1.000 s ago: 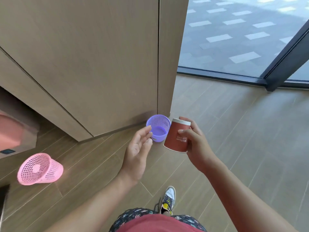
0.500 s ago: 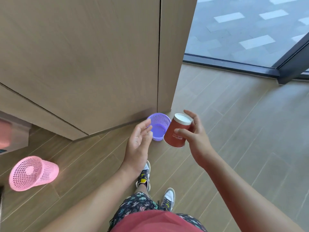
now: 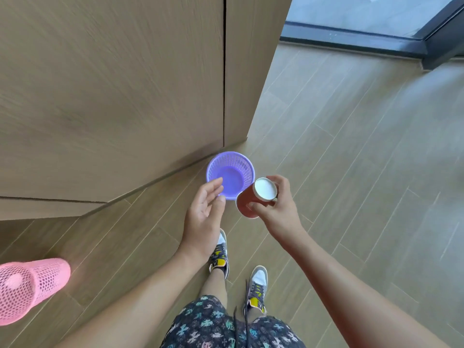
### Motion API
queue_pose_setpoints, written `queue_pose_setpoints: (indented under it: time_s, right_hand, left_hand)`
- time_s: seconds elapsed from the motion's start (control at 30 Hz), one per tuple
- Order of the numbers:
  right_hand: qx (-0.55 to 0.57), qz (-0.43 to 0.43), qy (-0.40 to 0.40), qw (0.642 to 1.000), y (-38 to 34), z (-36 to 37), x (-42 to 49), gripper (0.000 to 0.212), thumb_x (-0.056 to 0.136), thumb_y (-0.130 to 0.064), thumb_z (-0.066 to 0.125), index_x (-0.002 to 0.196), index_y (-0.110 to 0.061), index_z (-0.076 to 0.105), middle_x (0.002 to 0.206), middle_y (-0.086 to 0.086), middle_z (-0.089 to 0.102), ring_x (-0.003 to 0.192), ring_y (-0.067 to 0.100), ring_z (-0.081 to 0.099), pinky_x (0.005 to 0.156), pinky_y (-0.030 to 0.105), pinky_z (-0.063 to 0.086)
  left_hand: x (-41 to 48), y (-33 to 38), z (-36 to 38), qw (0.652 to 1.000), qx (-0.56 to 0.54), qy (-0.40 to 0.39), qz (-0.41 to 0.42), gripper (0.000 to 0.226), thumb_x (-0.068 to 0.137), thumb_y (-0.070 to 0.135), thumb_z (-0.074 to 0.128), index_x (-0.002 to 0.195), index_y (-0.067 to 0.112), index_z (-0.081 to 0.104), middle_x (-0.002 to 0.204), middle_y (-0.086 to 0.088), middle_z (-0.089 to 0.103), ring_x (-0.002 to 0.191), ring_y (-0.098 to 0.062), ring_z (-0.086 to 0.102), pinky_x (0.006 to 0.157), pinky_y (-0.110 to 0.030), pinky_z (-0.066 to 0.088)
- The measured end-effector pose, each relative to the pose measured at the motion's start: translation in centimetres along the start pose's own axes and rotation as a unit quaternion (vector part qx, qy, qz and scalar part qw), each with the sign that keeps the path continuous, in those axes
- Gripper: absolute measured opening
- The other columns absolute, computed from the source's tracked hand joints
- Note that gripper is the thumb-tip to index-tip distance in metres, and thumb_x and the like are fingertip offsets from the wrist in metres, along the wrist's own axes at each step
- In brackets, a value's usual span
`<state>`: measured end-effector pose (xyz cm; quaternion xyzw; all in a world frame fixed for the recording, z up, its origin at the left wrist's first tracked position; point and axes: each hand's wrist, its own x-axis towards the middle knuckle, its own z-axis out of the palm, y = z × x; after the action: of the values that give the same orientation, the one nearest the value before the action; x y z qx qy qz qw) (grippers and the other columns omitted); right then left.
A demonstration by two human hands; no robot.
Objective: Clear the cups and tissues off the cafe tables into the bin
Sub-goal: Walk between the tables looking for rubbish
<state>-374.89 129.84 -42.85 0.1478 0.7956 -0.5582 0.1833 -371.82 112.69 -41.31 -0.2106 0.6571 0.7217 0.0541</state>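
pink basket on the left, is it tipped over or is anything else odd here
The pink basket seems to lie on its side on the floor, mouth facing left, unlike the upright purple basket; the wide lens may exaggerate that. Nothing looks spilled or damaged.

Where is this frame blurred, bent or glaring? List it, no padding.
Head view: motion smear on the floor at the right edge and the wall panel upper left; sharp centre on the purple basket, red cup, left hand and right hand; wide-angle stretch on the pink basket at the left edge; soft daylight from the glass top right, no hard glare.
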Motion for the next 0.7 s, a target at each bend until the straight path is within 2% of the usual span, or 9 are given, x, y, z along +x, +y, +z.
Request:
queue_pose_setpoints:
  time_s: [0.13,0.23,0.3,0.4,0.5,0.57,0.63,0.7]
  right_hand:
    - [-0.054,0.014,-0.011,0.998,2.9,2.8,3.2,0.073,0.073,-0.023,0.076,0.139,-0.027,0.046,0.133,-0.011,0.057,0.119,0.008,0.059,0.097,0.031,0.05]
    - [-0.088,0.017,-0.01,0.996,4.9,4.4,5.8,0.071,0.076,-0.017,0.078,0.141,-0.02,0.049,0.135,-0.007,0.057,0.127,0.014,0.055,0.106,0.038,0.047]
    - [-0.095,0.025,-0.006,0.995,6.2,5.2,7.3,0.068,0.08,-0.012,0.081,0.139,-0.019,0.05,0.134,-0.007,0.056,0.127,0.014,0.053,0.106,0.034,0.045]
    - [-0.098,0.037,0.002,0.994,7.5,6.1,9.4,0.061,0.083,-0.018,0.081,0.134,-0.023,0.049,0.13,-0.008,0.053,0.123,0.012,0.052,0.098,0.028,0.044]
    - [-0.107,0.035,0.013,0.994,8.5,7.1,11.7,0.051,0.084,-0.019,0.08,0.123,-0.029,0.048,0.122,-0.008,0.053,0.116,0.015,0.055,0.092,0.031,0.047]
    - [-0.121,0.025,0.014,0.992,9.1,7.8,13.3,0.05,0.085,-0.019,0.079,0.125,-0.025,0.049,0.122,-0.004,0.054,0.117,0.018,0.055,0.096,0.037,0.049]
    - [-0.132,0.029,0.005,0.991,9.9,8.5,14.9,0.06,0.087,-0.019,0.078,0.138,-0.018,0.046,0.132,0.002,0.051,0.127,0.022,0.05,0.101,0.034,0.045]
    - [-0.142,0.029,-0.01,0.989,10.5,9.0,16.0,0.08,0.087,-0.02,0.078,0.154,-0.018,0.035,0.148,0.004,0.043,0.138,0.02,0.04,0.106,0.029,0.039]
  left_hand:
    - [3.6,-2.8,-0.3,1.0,0.015,0.012,-0.02,0.034,0.093,0.024,0.054,0.126,0.019,0.061,0.133,0.008,0.064,0.128,-0.006,0.06,0.108,-0.029,0.048]
    - [6.2,-4.8,-0.4,0.999,0.029,0.018,-0.03,0.03,0.096,0.021,0.055,0.125,0.022,0.062,0.133,0.007,0.064,0.127,-0.004,0.059,0.105,-0.023,0.047]
    - [7.7,-6.1,-0.6,0.998,0.036,0.018,-0.039,0.027,0.102,0.009,0.055,0.123,0.025,0.062,0.133,0.006,0.064,0.127,-0.004,0.059,0.104,-0.019,0.046]
    - [9.6,-7.5,-0.9,0.998,0.049,0.023,-0.04,0.031,0.103,0.001,0.052,0.121,0.025,0.061,0.131,0.007,0.064,0.126,-0.004,0.06,0.099,-0.014,0.046]
    - [11.0,-8.6,-1.4,0.997,0.051,0.031,-0.043,0.03,0.104,0.002,0.052,0.122,0.026,0.059,0.129,0.009,0.063,0.124,-0.002,0.06,0.096,-0.011,0.046]
    - [11.2,-9.0,-1.8,0.997,0.051,0.035,-0.044,0.031,0.104,0.004,0.052,0.123,0.028,0.058,0.131,0.007,0.063,0.123,0.0,0.061,0.096,-0.011,0.046]
    - [11.1,-9.4,-2.2,0.997,0.049,0.037,-0.045,0.032,0.104,0.005,0.052,0.123,0.03,0.058,0.132,0.005,0.063,0.123,-0.001,0.06,0.098,-0.013,0.046]
    - [10.9,-9.5,-2.6,0.997,0.045,0.039,-0.046,0.033,0.104,0.004,0.052,0.123,0.031,0.058,0.133,0.004,0.064,0.125,-0.002,0.06,0.101,-0.016,0.047]
